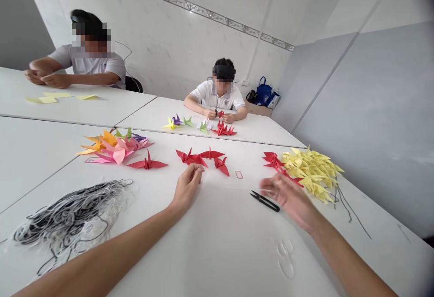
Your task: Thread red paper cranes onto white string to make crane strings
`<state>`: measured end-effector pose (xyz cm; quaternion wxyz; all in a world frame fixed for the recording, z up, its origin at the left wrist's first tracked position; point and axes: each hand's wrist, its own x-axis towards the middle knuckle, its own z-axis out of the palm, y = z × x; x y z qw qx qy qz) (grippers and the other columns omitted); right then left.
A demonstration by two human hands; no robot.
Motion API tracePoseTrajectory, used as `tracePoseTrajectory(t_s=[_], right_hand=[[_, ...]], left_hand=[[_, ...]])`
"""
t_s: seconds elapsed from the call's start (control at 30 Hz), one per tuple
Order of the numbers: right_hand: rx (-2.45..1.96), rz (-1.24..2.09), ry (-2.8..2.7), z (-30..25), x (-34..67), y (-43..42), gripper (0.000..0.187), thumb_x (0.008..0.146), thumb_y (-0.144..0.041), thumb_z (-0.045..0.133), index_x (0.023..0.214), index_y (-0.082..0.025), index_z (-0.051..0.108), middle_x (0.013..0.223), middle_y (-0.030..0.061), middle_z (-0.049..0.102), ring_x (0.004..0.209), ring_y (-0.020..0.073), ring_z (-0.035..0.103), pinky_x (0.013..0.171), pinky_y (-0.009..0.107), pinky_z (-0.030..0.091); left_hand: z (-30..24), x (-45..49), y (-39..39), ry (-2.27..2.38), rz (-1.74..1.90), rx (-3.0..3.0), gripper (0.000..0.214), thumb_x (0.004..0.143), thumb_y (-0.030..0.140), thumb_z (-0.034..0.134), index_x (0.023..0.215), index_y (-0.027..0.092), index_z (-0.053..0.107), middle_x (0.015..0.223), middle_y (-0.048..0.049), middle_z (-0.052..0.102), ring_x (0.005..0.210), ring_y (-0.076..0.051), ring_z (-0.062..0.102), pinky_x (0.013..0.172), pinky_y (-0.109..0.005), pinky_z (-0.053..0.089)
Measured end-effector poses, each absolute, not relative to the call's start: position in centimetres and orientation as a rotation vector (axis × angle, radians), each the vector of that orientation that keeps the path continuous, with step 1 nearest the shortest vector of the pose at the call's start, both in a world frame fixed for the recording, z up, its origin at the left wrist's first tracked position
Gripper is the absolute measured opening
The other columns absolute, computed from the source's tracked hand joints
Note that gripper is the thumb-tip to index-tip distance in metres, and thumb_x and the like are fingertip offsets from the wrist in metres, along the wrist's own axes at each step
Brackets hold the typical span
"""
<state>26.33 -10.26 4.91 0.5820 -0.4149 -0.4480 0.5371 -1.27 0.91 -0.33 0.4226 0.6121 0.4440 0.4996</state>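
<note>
While the left hand (pixel 187 187) pinches just below the red paper cranes (pixel 203 157), what's between its fingers?

Too fine to tell; the right hand (pixel 286 197) is open, spread above the surface (pixel 217 242), near the black thread snips (pixel 265 200).

And the yellow paper cranes (pixel 312 172)?

Heaped toward the surface's right edge, touching more red cranes (pixel 273 161).

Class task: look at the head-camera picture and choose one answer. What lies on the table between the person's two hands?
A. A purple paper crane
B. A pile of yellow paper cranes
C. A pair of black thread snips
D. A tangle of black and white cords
C. The black thread snips lie on the white table between the left hand and the right hand, nearer the right.
</note>
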Motion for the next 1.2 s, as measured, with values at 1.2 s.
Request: tracePoseTrajectory(t_s=[1.2], right_hand=[[-1.103,0.955,-1.314,-1.8,23.5,-2.8,0.020,0.088,-0.041,0.054,0.085,-0.022,0.049,0.054,-0.0099,0.039,0.046,0.0089,0.039,0.050,0.024,0.045]], left_hand=[[-0.7,-1.6,7.4,1.528,1.267,1.691,0.018,0.075,0.022,0.055,0.084,0.019,0.070,0.079,-0.0026,0.069,0.076,-0.018,0.059,0.072,-0.029,0.044]])
